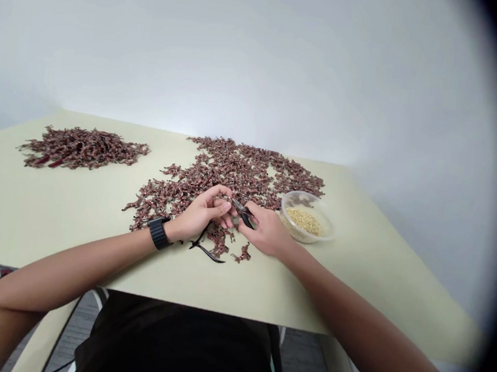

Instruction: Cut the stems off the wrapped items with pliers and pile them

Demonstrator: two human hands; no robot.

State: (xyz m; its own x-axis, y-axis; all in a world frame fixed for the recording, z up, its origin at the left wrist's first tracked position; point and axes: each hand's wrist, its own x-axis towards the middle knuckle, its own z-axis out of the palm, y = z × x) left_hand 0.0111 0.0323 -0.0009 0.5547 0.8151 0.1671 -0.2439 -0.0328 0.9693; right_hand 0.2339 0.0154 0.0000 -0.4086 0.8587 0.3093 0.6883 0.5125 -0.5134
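My left hand (205, 212), with a black watch (159, 233) on its wrist, is closed in a pinch on something too small to make out. My right hand (265, 230) grips black-handled pliers (243, 212), whose tips meet the fingertips of my left hand. Under and behind both hands spreads a wide heap of small reddish-brown pieces (228, 166). A second tool with thin black handles (208, 253) lies on the table below my left hand, partly hidden. One small brown piece (244, 253) lies just to its right.
A clear round bowl (286, 230) of small gold-coloured bits stands right of my right hand. Another pile of brown pieces (84, 148) lies at the back left of the pale yellow table (94, 217). Behind the table is a white wall. The table's front edge is close to my body.
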